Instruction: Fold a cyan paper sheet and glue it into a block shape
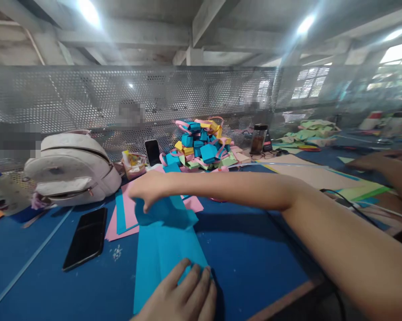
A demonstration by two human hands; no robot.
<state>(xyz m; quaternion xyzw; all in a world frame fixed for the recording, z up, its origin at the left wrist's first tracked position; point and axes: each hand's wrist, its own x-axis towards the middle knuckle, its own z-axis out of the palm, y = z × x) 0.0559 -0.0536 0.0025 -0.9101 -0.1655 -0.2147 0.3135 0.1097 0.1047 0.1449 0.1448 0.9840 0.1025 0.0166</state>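
A long blue sheet of paper [167, 245] lies on the dark blue table before me, its far part raised and bent with a loose edge at the right. My right hand [149, 187] reaches across from the right and grips this far part at its left side. The thumb points down in front of the paper, while the other fingers are mostly hidden. My left hand [186, 292] rests at the near end, fingers spread over the sheet and pressing on its right side. Pink paper sheets [129, 209] with a blue strip lie beneath and left of the far end.
A black phone [86, 238] lies at left, near a white backpack [75, 171]. A pile of blue, yellow and pink paper pieces [203, 145] stands behind my right arm. Beyond are a dark-lidded jar [258, 139] and a perforated metal screen [187, 89]. Another person's arm [383, 169] is at right.
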